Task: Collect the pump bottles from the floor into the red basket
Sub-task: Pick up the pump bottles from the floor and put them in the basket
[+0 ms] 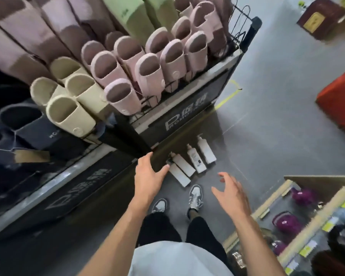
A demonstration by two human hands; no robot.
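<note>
Several white pump bottles [193,160] lie side by side on the grey floor just ahead of my shoes, at the foot of a slipper display. The red basket [339,100] stands at the right edge of the view, well away from the bottles. My left hand [150,176] is spread with its fingers apart, resting against the dark lower corner of the display stand [187,120], right beside the nearest bottle. My right hand [232,191] hovers open in the air to the right of the bottles, holding nothing.
The display stand to my left holds pink and beige slippers [116,76] in wire racks. A shelf [307,222] with purple items and price tags is at the lower right. A dark red box [320,17] sits on the floor at the far top right.
</note>
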